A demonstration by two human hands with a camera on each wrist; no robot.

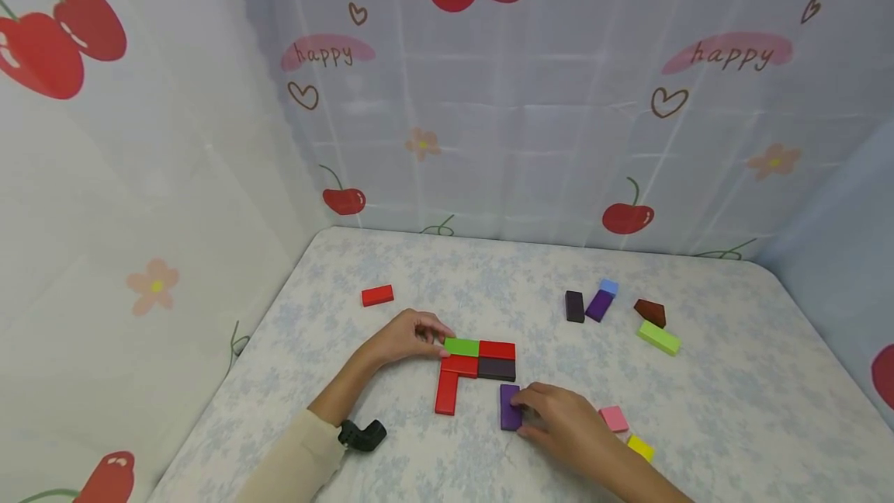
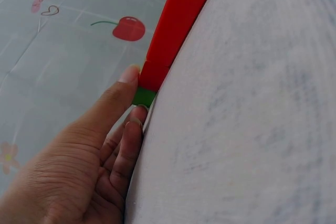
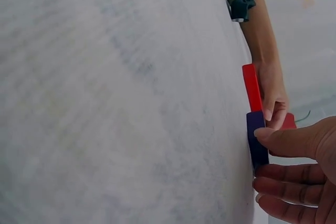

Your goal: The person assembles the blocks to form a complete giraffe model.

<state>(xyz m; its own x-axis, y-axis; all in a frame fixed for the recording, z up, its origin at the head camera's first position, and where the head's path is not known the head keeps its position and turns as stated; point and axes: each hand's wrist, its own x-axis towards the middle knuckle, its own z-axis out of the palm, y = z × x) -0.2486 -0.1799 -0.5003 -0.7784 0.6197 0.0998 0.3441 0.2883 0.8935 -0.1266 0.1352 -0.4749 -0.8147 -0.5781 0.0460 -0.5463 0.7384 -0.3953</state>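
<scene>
Flat coloured blocks lie edge to edge on the table: a green block [image 1: 462, 347], a red block [image 1: 497, 350] to its right, a dark block [image 1: 497, 369], and another red block [image 1: 459, 365] below the green one. An upright red block [image 1: 446, 393] extends toward the near side. My left hand [image 1: 408, 338] pinches the green block's left end between thumb and fingers; in the left wrist view the thumb [image 2: 126, 80] reaches the adjoining red side. Just nearer than the dark block, my right hand [image 1: 562, 418] holds a purple block [image 1: 511, 407] by its right side, thumb and fingers bent at it.
A lone red block [image 1: 378, 296] lies at the back left. Back right are a dark block [image 1: 574, 307], a purple block [image 1: 600, 305], a blue piece [image 1: 609, 287], a brown piece [image 1: 650, 312] and a lime block [image 1: 659, 338]. Pink [image 1: 614, 418] and yellow [image 1: 640, 448] pieces lie beside my right forearm.
</scene>
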